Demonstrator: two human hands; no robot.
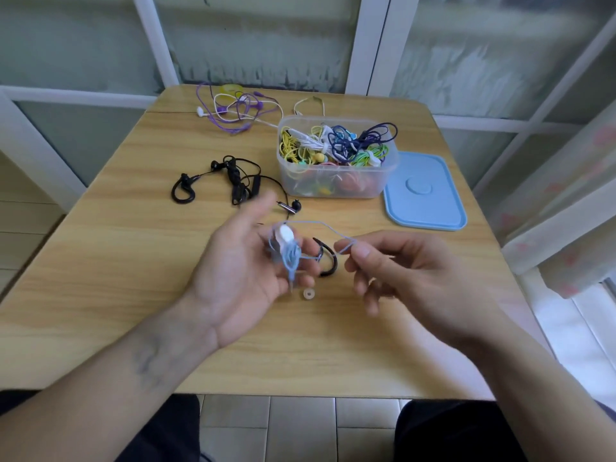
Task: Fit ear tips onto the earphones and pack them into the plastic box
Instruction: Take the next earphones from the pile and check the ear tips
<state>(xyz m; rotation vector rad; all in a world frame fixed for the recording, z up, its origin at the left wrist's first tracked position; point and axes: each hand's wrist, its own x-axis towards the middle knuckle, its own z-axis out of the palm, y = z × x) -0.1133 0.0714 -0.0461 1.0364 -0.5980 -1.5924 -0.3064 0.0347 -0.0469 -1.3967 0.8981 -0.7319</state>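
Winding the light-blue earphone cable point(320, 225) into a compact bundle is judged to be the step in hand. The left hand point(240, 271) lies palm up, fingers blurred but curled around the partly wound coil and its white earpiece point(286, 233). The right hand point(403, 271) pinches the free run of cable between thumb and forefinger. Keep that run lightly taut, lay each turn beside the last, and tuck the end under — a loose coil would probably snag on the contents already in the box.

Count, left to right:
- One black earphone set point(233, 181) on the table point(116, 261).
- One purple-and-white tangle point(233, 111) at the far edge; number of sets cannot be told.
- One loose clear ear tip point(307, 294) just beside the left hand.
- One black ear hook point(328, 261) between the hands.
- One plastic box point(336, 181) — full of coloured cables, well apart from both hands.
- One blue lid point(425, 191), off, just right of the box.
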